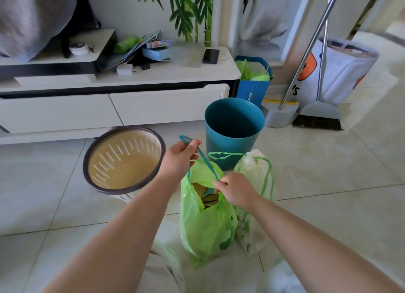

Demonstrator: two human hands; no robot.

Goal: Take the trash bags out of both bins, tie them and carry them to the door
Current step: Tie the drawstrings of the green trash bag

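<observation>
1. Both bins emptied: blue bin (233, 131) and slotted beige basket (123, 159) stood bare on the tile floor (328, 172).
2. White bag (254, 196) looked cinched already, green drawstring (225, 155) loose on top. It sat just beside the green bag (206, 224).
3. Green bag's mouth gaped, brown scraps visible; tying in progress, carrying not started.
4. Left hand (180, 156) pinched the teal cord (206, 161) and held it taut; right hand (235, 190), grip closed, pinched the bag rim.
5. Thin, crinkly, translucent film; smooth hard plastic bins.
</observation>
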